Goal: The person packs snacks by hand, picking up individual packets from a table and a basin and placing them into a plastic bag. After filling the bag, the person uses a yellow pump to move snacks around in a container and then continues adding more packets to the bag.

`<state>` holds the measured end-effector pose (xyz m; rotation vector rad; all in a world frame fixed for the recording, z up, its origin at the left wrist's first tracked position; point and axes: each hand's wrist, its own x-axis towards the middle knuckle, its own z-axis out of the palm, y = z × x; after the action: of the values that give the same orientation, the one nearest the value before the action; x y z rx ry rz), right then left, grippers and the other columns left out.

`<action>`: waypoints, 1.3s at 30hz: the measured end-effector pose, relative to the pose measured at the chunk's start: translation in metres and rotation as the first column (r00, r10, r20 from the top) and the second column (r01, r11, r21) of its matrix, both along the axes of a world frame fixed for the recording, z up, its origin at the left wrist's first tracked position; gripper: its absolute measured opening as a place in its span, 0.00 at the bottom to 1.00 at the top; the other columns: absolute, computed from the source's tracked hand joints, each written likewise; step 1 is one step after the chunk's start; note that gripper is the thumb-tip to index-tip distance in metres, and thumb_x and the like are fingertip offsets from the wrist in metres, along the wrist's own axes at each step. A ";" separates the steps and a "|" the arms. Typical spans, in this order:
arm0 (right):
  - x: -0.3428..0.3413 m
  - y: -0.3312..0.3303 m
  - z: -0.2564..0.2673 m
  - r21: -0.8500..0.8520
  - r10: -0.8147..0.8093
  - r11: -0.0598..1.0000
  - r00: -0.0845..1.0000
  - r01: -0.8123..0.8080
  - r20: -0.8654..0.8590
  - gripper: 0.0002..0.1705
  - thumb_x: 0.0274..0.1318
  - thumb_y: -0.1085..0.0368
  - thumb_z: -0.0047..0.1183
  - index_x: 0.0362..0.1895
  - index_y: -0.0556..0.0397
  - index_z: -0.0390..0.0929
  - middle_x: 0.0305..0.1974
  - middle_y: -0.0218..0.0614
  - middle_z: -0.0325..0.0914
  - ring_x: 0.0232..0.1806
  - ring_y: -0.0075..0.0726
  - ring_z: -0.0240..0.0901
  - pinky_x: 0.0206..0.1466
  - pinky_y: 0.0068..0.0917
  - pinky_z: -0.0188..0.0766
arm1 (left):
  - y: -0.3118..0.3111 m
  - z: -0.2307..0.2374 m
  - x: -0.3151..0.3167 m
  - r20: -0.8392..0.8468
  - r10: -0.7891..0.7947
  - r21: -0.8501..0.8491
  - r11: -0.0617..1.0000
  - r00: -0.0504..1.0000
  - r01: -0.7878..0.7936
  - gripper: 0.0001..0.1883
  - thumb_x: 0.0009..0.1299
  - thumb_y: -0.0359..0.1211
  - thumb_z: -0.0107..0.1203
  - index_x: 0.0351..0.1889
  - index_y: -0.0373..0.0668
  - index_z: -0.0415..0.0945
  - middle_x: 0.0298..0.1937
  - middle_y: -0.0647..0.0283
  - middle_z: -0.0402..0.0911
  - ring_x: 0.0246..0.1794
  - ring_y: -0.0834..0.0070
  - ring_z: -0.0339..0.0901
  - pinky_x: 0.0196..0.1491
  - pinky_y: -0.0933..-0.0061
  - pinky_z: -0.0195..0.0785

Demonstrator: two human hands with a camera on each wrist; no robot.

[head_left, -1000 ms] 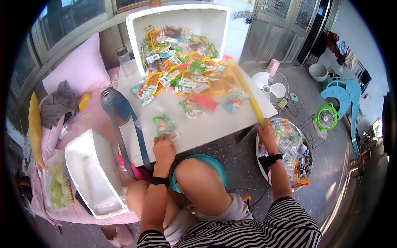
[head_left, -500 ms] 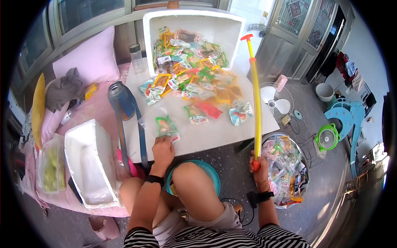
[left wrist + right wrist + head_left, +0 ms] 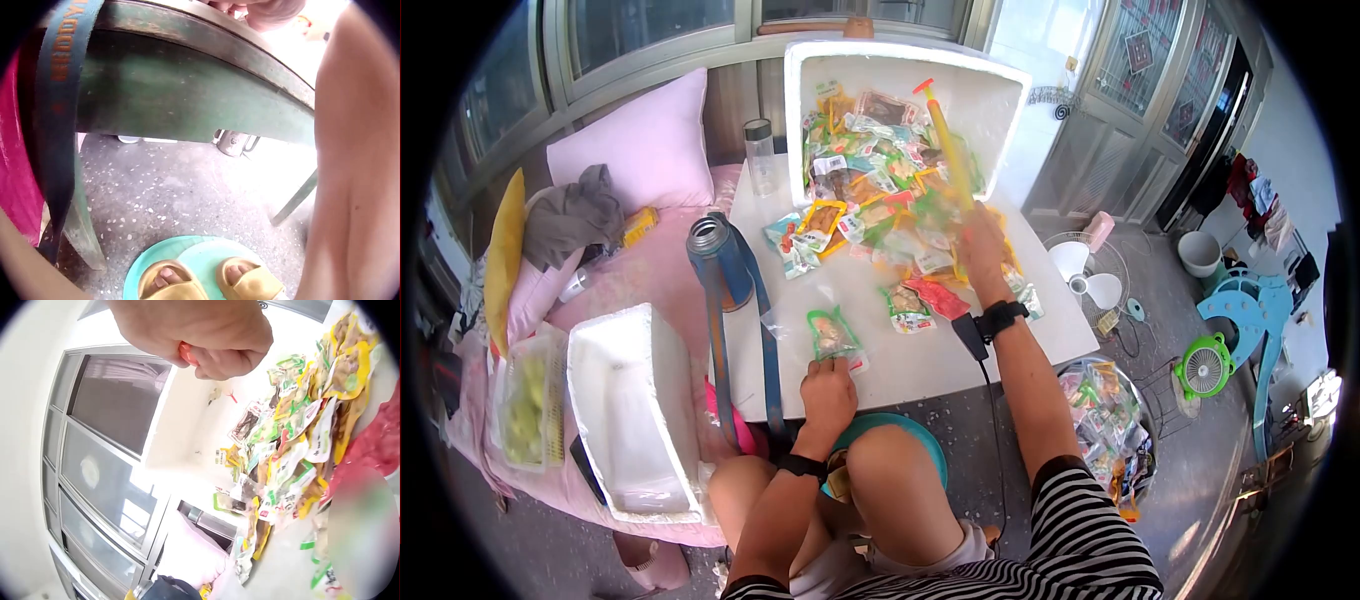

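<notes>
My right hand [image 3: 985,245] grips a long yellow stick [image 3: 950,150] with a red T-shaped tip, held over the heap of snack packets [image 3: 880,200] on the table. The right wrist view shows the fingers curled round its red end [image 3: 189,354]; most of the stick is hidden there. At the table's near edge my left hand [image 3: 828,395] pinches the lower end of a clear, green-trimmed snack packet [image 3: 830,332] lying flat. Only part of the left hand [image 3: 272,11] enters the left wrist view, at the top. The heap runs back into a tipped white foam box [image 3: 1010,100].
A blue flask [image 3: 725,270] with a long strap stands left of the packet, and a clear bottle [image 3: 760,155] behind it. A foam tray [image 3: 630,430] sits on the pink bed. Right of the table, a basin [image 3: 1145,420] holds packets. A teal basin [image 3: 925,450] is below.
My right hand has swung the yellow stick from beside the table's right side, up and leftward over the heap. The left hand stays at the green-trimmed packet. The head view has shifted.
</notes>
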<state>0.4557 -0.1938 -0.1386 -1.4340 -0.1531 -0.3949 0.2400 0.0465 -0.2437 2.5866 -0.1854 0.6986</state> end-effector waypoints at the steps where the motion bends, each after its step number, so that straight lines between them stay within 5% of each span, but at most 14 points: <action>1: 0.028 0.006 -0.008 -0.004 -0.012 1.000 0.999 0.012 0.036 0.23 0.62 0.61 0.46 0.61 0.52 0.67 0.18 0.22 0.62 0.11 0.14 0.49 0.12 0.16 0.45 | 0.000 0.000 0.000 -0.004 0.003 0.003 1.000 1.000 -0.003 0.09 0.52 0.25 0.55 0.31 0.38 0.72 0.31 0.52 0.76 0.35 0.54 0.73 0.34 0.56 0.70; 5: 0.086 0.036 -0.021 0.033 0.000 0.999 0.985 -0.005 0.172 0.21 0.60 0.61 0.48 0.56 0.54 0.70 0.18 0.22 0.61 0.13 0.15 0.51 0.13 0.17 0.47 | 0.000 0.002 0.001 -0.027 0.012 0.010 1.000 1.000 -0.011 0.09 0.52 0.26 0.56 0.32 0.38 0.71 0.32 0.52 0.75 0.36 0.54 0.73 0.35 0.56 0.71; 7: 0.064 0.043 -0.017 -0.190 -0.046 0.975 0.946 0.111 0.320 0.20 0.60 0.62 0.48 0.55 0.55 0.71 0.19 0.22 0.61 0.15 0.14 0.52 0.14 0.17 0.48 | -0.001 0.003 0.000 -0.034 0.009 0.013 1.000 0.999 -0.009 0.09 0.52 0.26 0.56 0.32 0.38 0.71 0.32 0.52 0.75 0.37 0.54 0.74 0.35 0.56 0.71; 9: 0.048 0.034 -0.027 -0.460 -0.037 0.834 0.861 0.306 0.507 0.21 0.60 0.62 0.48 0.56 0.56 0.71 0.19 0.21 0.61 0.17 0.14 0.53 0.16 0.16 0.49 | -0.001 0.001 0.001 -0.043 0.013 0.018 1.000 0.999 -0.012 0.09 0.52 0.26 0.56 0.32 0.39 0.72 0.32 0.53 0.76 0.37 0.54 0.74 0.35 0.56 0.71; 11: 0.014 0.026 -0.029 -0.468 -0.063 0.850 0.930 0.240 0.362 0.22 0.61 0.63 0.47 0.59 0.56 0.70 0.19 0.21 0.61 0.17 0.13 0.53 0.16 0.16 0.48 | 0.000 -0.001 0.000 -0.039 0.016 0.027 1.000 0.999 -0.015 0.09 0.52 0.26 0.56 0.32 0.39 0.72 0.32 0.53 0.76 0.37 0.54 0.74 0.35 0.56 0.71; 13: -0.058 0.031 0.008 -0.051 0.003 0.999 0.986 -0.011 -0.165 0.24 0.62 0.63 0.46 0.61 0.55 0.68 0.19 0.21 0.62 0.15 0.13 0.52 0.15 0.16 0.46 | -0.001 -0.002 0.000 -0.022 0.022 0.034 0.999 1.000 -0.021 0.09 0.52 0.26 0.55 0.32 0.39 0.72 0.32 0.53 0.76 0.37 0.54 0.74 0.35 0.56 0.71; 15: -0.100 0.006 0.006 0.003 0.092 0.996 0.973 -0.093 -0.212 0.24 0.65 0.58 0.42 0.64 0.45 0.66 0.19 0.20 0.58 0.12 0.12 0.44 0.12 0.13 0.38 | -0.002 -0.005 0.000 -0.010 0.023 0.040 0.999 1.000 -0.023 0.09 0.52 0.26 0.55 0.32 0.39 0.73 0.32 0.53 0.77 0.37 0.54 0.74 0.36 0.56 0.71; 20: -0.193 -0.021 -0.011 -0.007 0.022 1.000 0.955 -0.025 -0.297 0.28 0.64 0.60 0.43 0.69 0.45 0.60 0.19 0.23 0.60 0.12 0.11 0.45 0.12 0.12 0.39 | -0.004 -0.001 -0.001 -0.017 0.030 0.037 0.999 0.999 -0.029 0.08 0.53 0.25 0.54 0.32 0.38 0.74 0.32 0.52 0.77 0.37 0.54 0.74 0.36 0.56 0.71; 27: -0.092 -0.002 0.009 -0.109 0.026 0.993 0.994 -0.037 -0.105 0.26 0.63 0.61 0.46 0.64 0.55 0.67 0.20 0.22 0.63 0.17 0.14 0.56 0.18 0.16 0.52 | -0.001 -0.003 -0.001 -0.014 0.007 0.025 1.000 1.000 -0.007 0.08 0.53 0.25 0.54 0.32 0.37 0.73 0.32 0.51 0.77 0.36 0.54 0.74 0.36 0.56 0.71; 28: -0.045 -0.005 -0.017 -0.374 -0.057 0.915 0.966 0.152 0.254 0.25 0.62 0.61 0.47 0.62 0.55 0.69 0.20 0.21 0.64 0.18 0.14 0.57 0.20 0.16 0.54 | -0.001 -0.002 0.001 -0.019 0.008 0.023 1.000 1.000 -0.007 0.08 0.53 0.25 0.54 0.32 0.37 0.73 0.32 0.51 0.77 0.36 0.53 0.74 0.36 0.56 0.71; 30: 0.003 0.002 -0.028 -0.530 -0.024 0.782 0.866 0.327 0.499 0.23 0.60 0.61 0.48 0.59 0.55 0.72 0.21 0.21 0.65 0.20 0.14 0.58 0.22 0.17 0.56 | 0.001 0.000 0.001 -0.003 -0.004 0.011 1.000 1.000 0.004 0.08 0.53 0.25 0.54 0.32 0.37 0.73 0.32 0.51 0.77 0.35 0.53 0.74 0.35 0.56 0.71; 35: -0.017 0.014 -0.019 -0.571 0.013 0.809 0.967 0.140 0.255 0.21 0.59 0.62 0.49 0.56 0.55 0.75 0.21 0.21 0.64 0.20 0.14 0.57 0.22 0.17 0.55 | 0.002 -0.002 0.002 0.014 -0.013 -0.003 1.000 1.000 0.013 0.08 0.54 0.25 0.54 0.33 0.38 0.73 0.31 0.51 0.77 0.34 0.53 0.74 0.35 0.56 0.70; 39: -0.158 0.003 0.015 -0.250 0.028 0.964 0.967 -0.094 -0.255 0.25 0.59 0.61 0.48 0.60 0.55 0.70 0.19 0.21 0.63 0.18 0.14 0.55 0.20 0.16 0.52 | 0.003 -0.005 0.002 0.022 -0.012 -0.011 1.000 1.000 0.012 0.10 0.55 0.25 0.54 0.36 0.39 0.72 0.31 0.51 0.77 0.34 0.52 0.74 0.35 0.54 0.69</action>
<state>0.2976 -0.1911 -0.1239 -1.7207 -0.0457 -0.1430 0.2418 0.0495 -0.2488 2.5665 -0.2032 0.7219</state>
